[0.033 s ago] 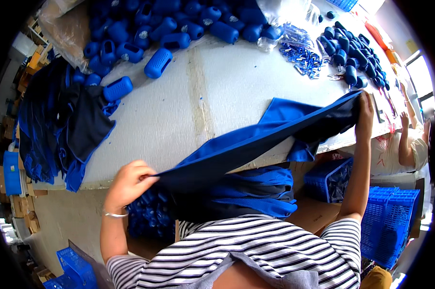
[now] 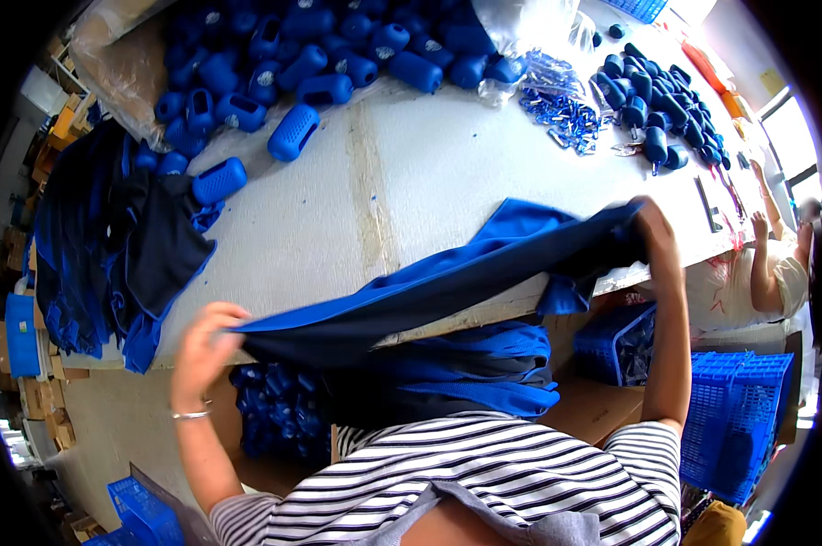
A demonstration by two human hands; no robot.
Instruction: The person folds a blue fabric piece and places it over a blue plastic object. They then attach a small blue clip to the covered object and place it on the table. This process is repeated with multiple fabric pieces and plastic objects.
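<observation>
A towel [image 2: 420, 305], black on one face and bright blue on the other, stretches between my hands over the near edge of the table. My left hand [image 2: 209, 350], a bracelet at its wrist, is closed on one end. At the right, my right hand [image 2: 656, 235] grips the opposite end, slightly smeared by motion. A loose corner of the cloth lies on the table beyond the stretched edge, and another part hangs near the right hand. Just below, against my body, rests a stack of folded blue and black towels [image 2: 465, 373].
Blue perforated silicone sleeves [image 2: 324, 89] pile up at the back. Small blue clips [image 2: 561, 114] and dark blue capsule-shaped pieces [image 2: 656, 100] lie at back right. More towels [image 2: 120, 246] drape at left. Blue crates [image 2: 734, 419] stand at right, where another person [image 2: 766, 273] sits.
My left hand has moved left and my right hand has come left and nearer to me. The towel between them has shifted leftward along with them.
</observation>
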